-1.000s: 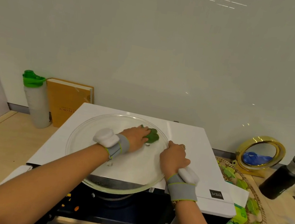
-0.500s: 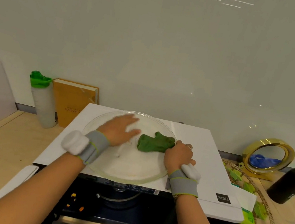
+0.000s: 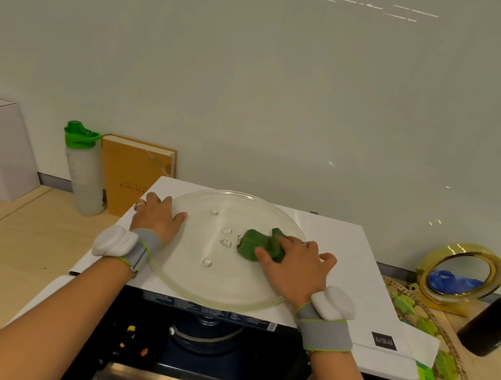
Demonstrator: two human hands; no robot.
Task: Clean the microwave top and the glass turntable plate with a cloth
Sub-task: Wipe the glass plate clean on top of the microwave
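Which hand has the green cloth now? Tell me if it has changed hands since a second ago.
Yes. The green cloth has passed from the left hand to the right hand, shifting rightward across the glass turntable plate, from near its centre toward the right rim.

Both forearms reach forward from six o'clock, a grey band on each wrist. The left hand (image 3: 158,217) lies flat at ten o'clock, fingers spread; the right hand (image 3: 292,261), fingers extended, presses down at one o'clock.

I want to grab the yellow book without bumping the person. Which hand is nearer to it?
Left. The left hand rests at the plate's left rim, just right of the book. The right hand presses the green cloth farther right.
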